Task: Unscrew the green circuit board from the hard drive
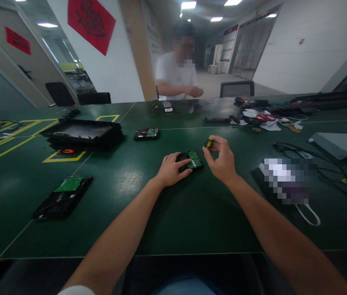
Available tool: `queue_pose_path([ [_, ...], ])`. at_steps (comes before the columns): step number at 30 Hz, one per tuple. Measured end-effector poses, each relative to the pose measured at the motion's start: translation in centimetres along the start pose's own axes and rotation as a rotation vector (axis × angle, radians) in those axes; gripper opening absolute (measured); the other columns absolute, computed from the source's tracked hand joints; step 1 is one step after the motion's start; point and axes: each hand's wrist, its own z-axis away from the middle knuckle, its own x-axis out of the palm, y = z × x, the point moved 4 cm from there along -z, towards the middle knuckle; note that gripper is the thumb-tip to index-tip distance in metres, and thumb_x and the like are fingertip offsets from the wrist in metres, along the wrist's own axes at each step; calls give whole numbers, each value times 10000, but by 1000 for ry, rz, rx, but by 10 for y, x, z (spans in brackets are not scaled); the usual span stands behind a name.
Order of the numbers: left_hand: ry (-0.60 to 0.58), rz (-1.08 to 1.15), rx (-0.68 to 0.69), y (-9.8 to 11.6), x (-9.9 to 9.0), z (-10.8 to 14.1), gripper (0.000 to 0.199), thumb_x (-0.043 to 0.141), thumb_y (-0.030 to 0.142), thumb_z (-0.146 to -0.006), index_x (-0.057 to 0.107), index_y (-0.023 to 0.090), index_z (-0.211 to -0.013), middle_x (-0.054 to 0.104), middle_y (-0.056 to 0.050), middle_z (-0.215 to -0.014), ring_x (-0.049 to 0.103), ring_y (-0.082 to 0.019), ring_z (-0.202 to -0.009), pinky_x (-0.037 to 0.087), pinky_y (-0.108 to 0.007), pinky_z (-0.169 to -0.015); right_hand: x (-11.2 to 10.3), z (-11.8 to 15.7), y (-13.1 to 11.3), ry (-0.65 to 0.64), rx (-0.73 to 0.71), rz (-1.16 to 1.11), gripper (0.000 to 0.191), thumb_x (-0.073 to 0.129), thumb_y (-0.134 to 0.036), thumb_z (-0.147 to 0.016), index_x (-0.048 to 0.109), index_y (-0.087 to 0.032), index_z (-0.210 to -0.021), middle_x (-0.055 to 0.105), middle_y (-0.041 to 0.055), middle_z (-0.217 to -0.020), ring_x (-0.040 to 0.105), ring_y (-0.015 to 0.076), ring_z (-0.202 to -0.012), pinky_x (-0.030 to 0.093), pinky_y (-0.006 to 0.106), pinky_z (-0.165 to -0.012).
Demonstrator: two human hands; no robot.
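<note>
A hard drive (194,159) with a green circuit board facing up lies on the green table. My left hand (173,170) holds it down, fingers across the board and thumb along the near edge. Just to the right, my right hand (222,159) pinches a short yellow-and-black screwdriver (209,143) between thumb and fingers. Its tip is too small to make out, and I cannot tell whether it touches the drive. A second hard drive (147,134) lies farther back to the left. Nearer on the left is a larger black unit with a green board (64,196).
Black stacked trays (83,133) stand at the left back, with an orange-handled tool (66,151) beside them. Cables, papers and red scissors (265,117) clutter the right back. A grey metal box (342,145) sits at right. Across the table is a person in white (176,76).
</note>
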Motion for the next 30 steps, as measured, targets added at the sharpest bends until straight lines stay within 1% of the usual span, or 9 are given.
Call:
queue_pose_path([
  [2, -2, 0, 0, -1, 1, 0, 503, 662, 601, -964, 677, 384, -1418, 482, -100, -1558, 455, -368, -1418, 368, -573, -1158, -1, 0, -1, -8, -24, 23, 464, 658, -360, -978, 509, -293, -1412, 648, 110, -1288, 718, 239, -970, 670, 464, -847],
  [4, -2, 0, -1, -1, 2, 0, 498, 665, 595, -963, 679, 385, -1415, 483, -97, -1558, 454, -366, -1418, 363, -574, -1162, -1, -1, -2, -17, -39, 31, 449, 628, -340, -992, 506, -294, -1422, 642, 116, -1304, 714, 252, -1018, 661, 479, -878],
  [7, -2, -3, 3, -2, 2, 0, 500, 664, 594, -965, 676, 384, -1418, 489, -98, -1549, 456, -359, -1417, 363, -570, -1165, -2, -2, -1, -7, -17, 0, 435, 600, -308, -1006, 491, -275, -1425, 657, 121, -1314, 724, 255, -1051, 647, 488, -926],
  [12, -2, -12, 7, -1, 1, 0, 499, 652, 598, -972, 673, 385, -1423, 485, -108, -1549, 458, -364, -1419, 367, -572, -1159, -4, -1, -1, 15, -10, 7, 448, 663, -348, -977, 520, -282, -1397, 652, 112, -1287, 713, 258, -1030, 667, 472, -860],
  [16, 0, -10, 10, -1, 1, 0, 504, 654, 599, -970, 672, 381, -1425, 484, -113, -1549, 457, -363, -1421, 369, -568, -1157, -2, -1, -4, -1, -51, 43, 454, 633, -334, -986, 525, -296, -1426, 623, 122, -1318, 688, 286, -1104, 658, 508, -897],
  [20, 2, 3, 7, -1, 1, 0, 502, 670, 591, -963, 678, 379, -1417, 489, -105, -1548, 454, -363, -1420, 364, -570, -1162, 0, 0, 0, 10, -13, -6, 486, 626, -337, -993, 482, -293, -1455, 639, 118, -1324, 712, 267, -1040, 659, 496, -888],
  [24, 1, 7, 6, -1, 1, 0, 500, 664, 593, -965, 676, 384, -1419, 494, -100, -1544, 454, -365, -1419, 365, -574, -1162, -1, 0, -1, -2, -27, 24, 479, 670, -369, -970, 517, -314, -1420, 646, 97, -1268, 711, 255, -971, 662, 495, -864],
  [27, 4, -3, 7, -1, 1, 0, 503, 667, 593, -964, 674, 384, -1421, 496, -102, -1543, 458, -365, -1416, 372, -570, -1159, -1, 0, -3, -9, -38, 32, 456, 631, -339, -992, 512, -312, -1432, 650, 102, -1281, 713, 254, -998, 652, 499, -904],
  [30, 7, -15, 10, -1, 2, 0, 508, 656, 601, -968, 672, 381, -1425, 492, -115, -1542, 463, -366, -1416, 376, -569, -1154, -1, 1, -1, 10, -12, -4, 459, 603, -315, -1009, 479, -293, -1450, 659, 109, -1300, 722, 244, -1014, 650, 485, -921],
])
